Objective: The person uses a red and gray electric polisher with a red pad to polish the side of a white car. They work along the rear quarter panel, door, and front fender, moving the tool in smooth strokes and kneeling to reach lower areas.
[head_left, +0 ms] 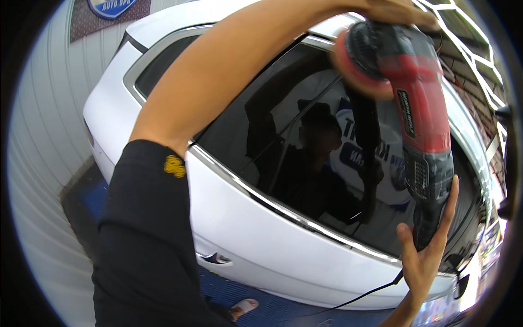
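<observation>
Black fabric sleeve (144, 218) lies left of a dark glass car window (321, 180), before which a red-and-black plastic polisher (422, 103), judged heavy and rigid, warrants two-ended holding: left hand (403, 13) atop its head (366, 49), closure indeterminable; right hand (425, 262) clasping its tail (429, 215).

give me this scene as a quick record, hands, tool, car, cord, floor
left hand: on top of the tool's head
right hand: holding the tool's black handle end
tool: red and black power polisher
pad: round orange-red polishing pad, blurred; contact with the car unclear
car: glossy white car with dark, reflective side window
cord: thin black cable, below the handle
floor: blue textured floor
</observation>
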The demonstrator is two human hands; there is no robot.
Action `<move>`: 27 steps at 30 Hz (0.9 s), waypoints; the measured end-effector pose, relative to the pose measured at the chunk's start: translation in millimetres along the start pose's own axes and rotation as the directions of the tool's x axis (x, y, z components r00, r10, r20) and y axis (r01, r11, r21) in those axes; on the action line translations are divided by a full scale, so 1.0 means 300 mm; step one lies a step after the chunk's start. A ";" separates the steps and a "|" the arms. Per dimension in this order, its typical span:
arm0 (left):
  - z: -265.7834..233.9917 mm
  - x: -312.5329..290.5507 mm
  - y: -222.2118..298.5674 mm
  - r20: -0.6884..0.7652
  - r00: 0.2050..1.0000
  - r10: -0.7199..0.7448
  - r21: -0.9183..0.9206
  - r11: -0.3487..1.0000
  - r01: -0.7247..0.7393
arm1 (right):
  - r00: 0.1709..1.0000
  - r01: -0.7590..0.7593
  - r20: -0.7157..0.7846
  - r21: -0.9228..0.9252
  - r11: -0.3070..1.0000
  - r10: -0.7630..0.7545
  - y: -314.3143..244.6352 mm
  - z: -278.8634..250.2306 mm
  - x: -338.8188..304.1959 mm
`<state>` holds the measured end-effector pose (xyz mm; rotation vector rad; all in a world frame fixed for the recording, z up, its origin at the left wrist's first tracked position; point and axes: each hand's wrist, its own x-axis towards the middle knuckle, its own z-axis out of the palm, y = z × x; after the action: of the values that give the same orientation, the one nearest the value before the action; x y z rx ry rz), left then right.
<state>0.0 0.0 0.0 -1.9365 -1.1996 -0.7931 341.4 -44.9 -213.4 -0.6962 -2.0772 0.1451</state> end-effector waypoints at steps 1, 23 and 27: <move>0.002 -0.031 0.003 -0.029 0.998 -0.054 0.024 0.998 0.054 | 1.000 -0.008 0.017 0.033 0.999 0.008 -0.010 0.021 -0.035; -0.056 -0.840 0.109 -0.104 0.993 0.058 -0.068 0.996 -0.065 | 0.981 0.121 0.154 -0.024 0.992 -0.116 -0.076 0.517 -0.630; -0.062 -0.928 0.133 -0.094 0.995 0.042 -0.071 0.996 -0.049 | 0.980 0.123 0.159 -0.027 0.992 -0.117 -0.098 0.583 -0.700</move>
<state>-71.6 -160.8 -220.3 -1.9570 -1.0811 -0.9036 278.5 -152.8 -458.2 -0.5952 -2.2722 0.0961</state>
